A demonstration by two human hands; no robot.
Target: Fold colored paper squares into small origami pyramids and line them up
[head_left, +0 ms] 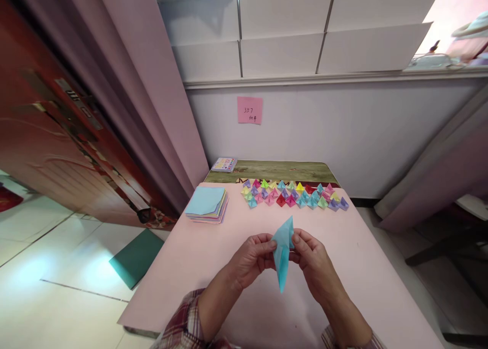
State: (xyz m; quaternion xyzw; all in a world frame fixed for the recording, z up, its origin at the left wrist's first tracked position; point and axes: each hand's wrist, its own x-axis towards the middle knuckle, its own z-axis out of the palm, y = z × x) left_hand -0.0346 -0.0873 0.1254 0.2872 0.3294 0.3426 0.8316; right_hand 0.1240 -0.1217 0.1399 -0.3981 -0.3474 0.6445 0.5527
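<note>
A folded blue paper is pinched at either side by the left hand and right hand, over the counter. Toward the far edge, paper shapes are set in rows; a paper stack is placed by the left edge.

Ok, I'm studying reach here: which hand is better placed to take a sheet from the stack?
Probably the left hand: the stack lies ahead on its side, farther from the right hand. Both hold the blue paper, though, so the left would need freeing first.
</note>
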